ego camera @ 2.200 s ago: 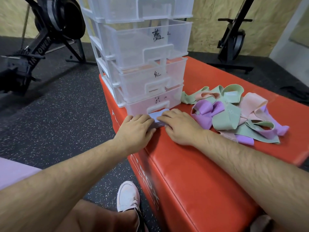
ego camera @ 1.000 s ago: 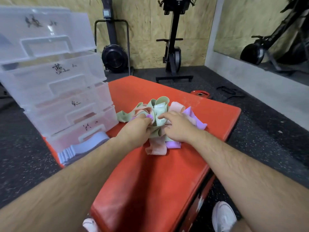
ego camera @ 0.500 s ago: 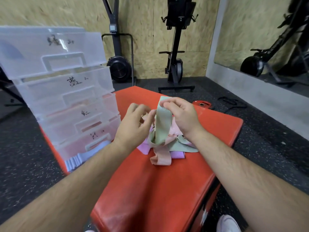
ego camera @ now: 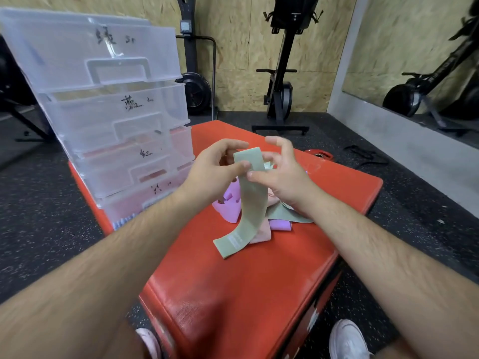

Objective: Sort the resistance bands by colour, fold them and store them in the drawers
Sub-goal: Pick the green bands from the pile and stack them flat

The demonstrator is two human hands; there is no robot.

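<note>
Here the left hand point(ego camera: 215, 170) and right hand point(ego camera: 283, 175) each pinch one green band point(ego camera: 252, 203) beside four stacked drawers point(ego camera: 116, 107).

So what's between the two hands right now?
The green band, its top pinched by the left hand and right hand; the head view shows it.

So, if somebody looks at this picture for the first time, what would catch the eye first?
Most likely the pale green band, pinched at its top between left hand and right hand at the centre, its lower end curling down to the bright red box. Behind it lies a pile of pink, purple and green bands; a stack of clear labelled drawers stands at the left.
</note>
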